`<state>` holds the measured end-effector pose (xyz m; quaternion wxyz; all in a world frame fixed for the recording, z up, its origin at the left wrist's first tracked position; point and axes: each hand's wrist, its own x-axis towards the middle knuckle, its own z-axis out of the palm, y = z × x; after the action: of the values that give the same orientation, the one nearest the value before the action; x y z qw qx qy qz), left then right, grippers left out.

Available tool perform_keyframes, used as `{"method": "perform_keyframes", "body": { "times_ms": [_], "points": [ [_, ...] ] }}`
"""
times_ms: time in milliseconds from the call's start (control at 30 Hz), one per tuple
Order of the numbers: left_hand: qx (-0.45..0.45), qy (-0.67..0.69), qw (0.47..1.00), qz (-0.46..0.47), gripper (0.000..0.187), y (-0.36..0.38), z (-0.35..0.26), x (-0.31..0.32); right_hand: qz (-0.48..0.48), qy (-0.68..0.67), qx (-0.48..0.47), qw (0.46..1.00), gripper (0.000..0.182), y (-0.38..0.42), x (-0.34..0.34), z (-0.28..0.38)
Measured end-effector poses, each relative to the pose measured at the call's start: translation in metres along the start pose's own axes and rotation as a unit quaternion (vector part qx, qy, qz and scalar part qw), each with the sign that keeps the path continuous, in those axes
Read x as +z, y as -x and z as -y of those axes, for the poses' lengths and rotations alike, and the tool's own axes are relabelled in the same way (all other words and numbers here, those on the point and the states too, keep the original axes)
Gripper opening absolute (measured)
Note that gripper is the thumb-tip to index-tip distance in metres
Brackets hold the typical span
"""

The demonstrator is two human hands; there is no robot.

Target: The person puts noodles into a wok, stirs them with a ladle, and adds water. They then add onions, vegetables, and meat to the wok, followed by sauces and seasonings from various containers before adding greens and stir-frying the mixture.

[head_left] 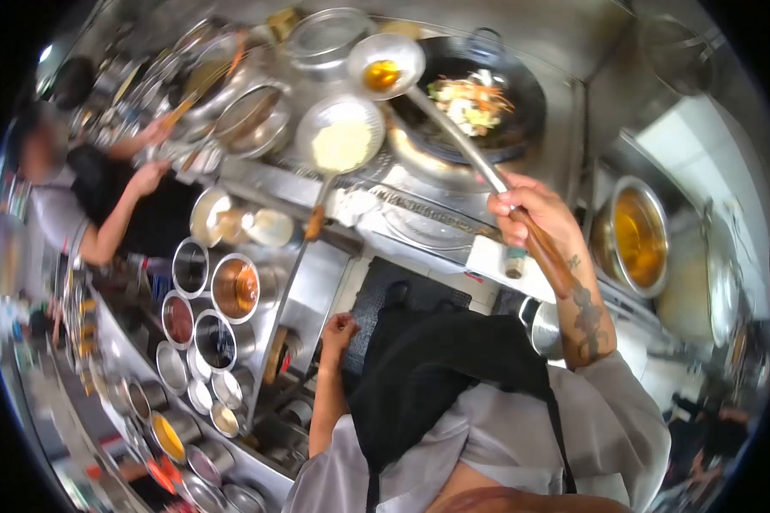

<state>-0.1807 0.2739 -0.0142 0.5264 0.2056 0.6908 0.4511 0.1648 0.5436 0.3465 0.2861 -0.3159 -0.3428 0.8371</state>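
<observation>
Right hand (pixel 526 214): fingers wrapped round the ladle (pixel 387 64) handle; bowl, holding amber liquid, at 10 o'clock of the wok (pixel 522 94) of vegetables. Left hand (pixel 340 329): loosely curled, holding nothing, beside the table (pixel 316 282) edge.

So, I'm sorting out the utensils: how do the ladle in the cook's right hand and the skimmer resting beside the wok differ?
The ladle, gripped by the right hand, is lifted by the wok and holds amber liquid. The skimmer lies unheld on the stove with a pale yellowish heap. The skimmer's bowl looks wider and flatter. Both are long-handled metal.
</observation>
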Motion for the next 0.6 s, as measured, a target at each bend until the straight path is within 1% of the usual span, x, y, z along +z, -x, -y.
{"method": "perform_keyframes", "body": {
  "times_ms": [33,67,133,167,200,300,367,400,500,533,600],
  "points": [
    [0.023,-0.007,0.999,0.026,0.032,-0.018,0.000,0.009,-0.061,0.020,-0.021,0.998,0.028,0.001,-0.010,0.000],
    [-0.024,-0.015,0.998,0.053,0.050,-0.040,0.002,0.018,-0.121,0.040,-0.040,0.991,0.026,-0.001,-0.020,-0.001],
    [-0.063,-0.058,0.989,0.119,0.060,-0.060,-0.026,0.044,-0.227,0.148,-0.058,0.961,0.020,-0.013,-0.041,-0.004],
    [-0.081,-0.079,0.982,0.150,0.065,-0.070,-0.039,0.057,-0.278,0.201,-0.063,0.937,0.017,-0.021,-0.053,-0.005],
    [-0.094,-0.087,0.976,0.178,0.075,-0.088,-0.040,0.065,-0.303,0.219,-0.077,0.924,0.015,-0.032,-0.067,-0.007],
    [-0.148,-0.071,0.971,0.176,0.083,-0.129,-0.056,0.088,-0.372,0.270,-0.109,0.882,0.010,-0.060,-0.095,-0.013],
    [-0.162,0.066,0.962,0.207,0.092,-0.176,-0.036,0.086,-0.407,0.302,-0.114,0.854,0.008,-0.072,-0.098,-0.018],
    [-0.172,0.135,0.952,0.217,0.097,-0.189,-0.034,0.086,-0.402,0.309,-0.124,0.853,0.023,-0.070,-0.094,-0.021],
    [-0.187,0.057,0.977,0.085,0.089,-0.217,-0.042,0.106,-0.477,0.368,-0.149,0.784,0.042,-0.056,-0.091,-0.051],
    [-0.167,0.030,0.984,0.059,0.078,-0.219,-0.042,0.113,-0.459,0.410,-0.145,0.775,0.055,-0.043,-0.088,-0.057],
    [-0.068,-0.107,0.988,0.085,0.063,-0.258,0.003,0.111,-0.478,0.529,-0.122,0.690,0.054,-0.024,-0.096,-0.080]
  ]
}}
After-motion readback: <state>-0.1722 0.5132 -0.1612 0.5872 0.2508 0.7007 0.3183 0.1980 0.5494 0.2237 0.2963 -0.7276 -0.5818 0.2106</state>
